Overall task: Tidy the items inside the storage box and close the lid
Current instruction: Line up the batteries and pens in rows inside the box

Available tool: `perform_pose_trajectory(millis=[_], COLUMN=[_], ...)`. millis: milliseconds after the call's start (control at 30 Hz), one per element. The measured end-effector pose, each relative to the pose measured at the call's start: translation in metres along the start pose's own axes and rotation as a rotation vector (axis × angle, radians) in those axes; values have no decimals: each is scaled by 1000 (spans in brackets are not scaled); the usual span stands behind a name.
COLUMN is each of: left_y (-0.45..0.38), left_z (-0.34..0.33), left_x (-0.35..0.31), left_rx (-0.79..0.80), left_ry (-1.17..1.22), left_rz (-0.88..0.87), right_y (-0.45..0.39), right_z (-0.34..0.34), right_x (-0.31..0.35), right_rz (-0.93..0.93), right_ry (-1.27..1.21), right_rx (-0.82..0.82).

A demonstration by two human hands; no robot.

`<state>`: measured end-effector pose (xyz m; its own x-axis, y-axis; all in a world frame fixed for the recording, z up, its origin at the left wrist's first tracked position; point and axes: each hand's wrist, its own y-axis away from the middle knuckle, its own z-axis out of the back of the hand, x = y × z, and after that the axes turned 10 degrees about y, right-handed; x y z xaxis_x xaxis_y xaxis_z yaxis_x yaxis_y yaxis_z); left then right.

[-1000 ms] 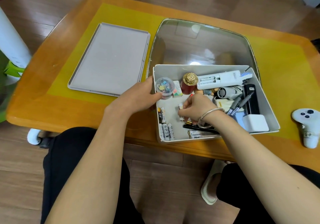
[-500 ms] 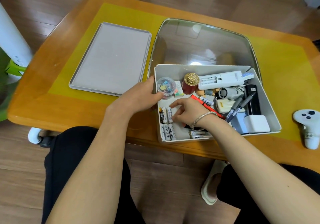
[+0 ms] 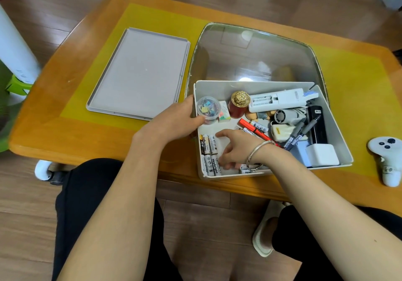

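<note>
Wooden table [image 3: 65,106]: lid [image 3: 139,74], perhaps controller [image 3: 389,159].

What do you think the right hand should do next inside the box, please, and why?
Probably pick up the loose batteries at the near wall and lay them beside the aligned batteries; the right hand hovers there, while the left hand steadies the storage box.

Batteries [image 3: 209,154], near-left corner of storage box [image 3: 339,128]: "Heybright" printed lengthwise on the white cells. Battery [image 3: 248,171] at the near wall: partial "Heyl", rest hidden. Print on markers, charger and black device: too small to read.
</note>
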<state>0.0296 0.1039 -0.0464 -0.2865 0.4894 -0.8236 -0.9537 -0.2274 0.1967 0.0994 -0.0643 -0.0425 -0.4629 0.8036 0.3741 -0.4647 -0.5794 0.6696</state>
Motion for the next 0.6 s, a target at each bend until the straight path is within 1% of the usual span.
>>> perform_pose_trajectory(millis=[67,200,333,467,600], left_y=[0,-1,-1,-1,-1], left_z=[0,0,0,-1,0], left_x=[0,1,2,2,2], left_rx=[2,4,1,1,-2], left_ry=[0,-4,-13,-15,-17], left_rz=[-2,-2,3,0,1], right_y=[-1,-2,1,0,2], right_z=[0,0,1,0,2], right_x=[3,3,1,2,2], right_rz=[-5,-18,-25,-31,-20], right_ry=[-75,-180,-176,-233,-141], right_rx=[26,28,18,-55,-30])
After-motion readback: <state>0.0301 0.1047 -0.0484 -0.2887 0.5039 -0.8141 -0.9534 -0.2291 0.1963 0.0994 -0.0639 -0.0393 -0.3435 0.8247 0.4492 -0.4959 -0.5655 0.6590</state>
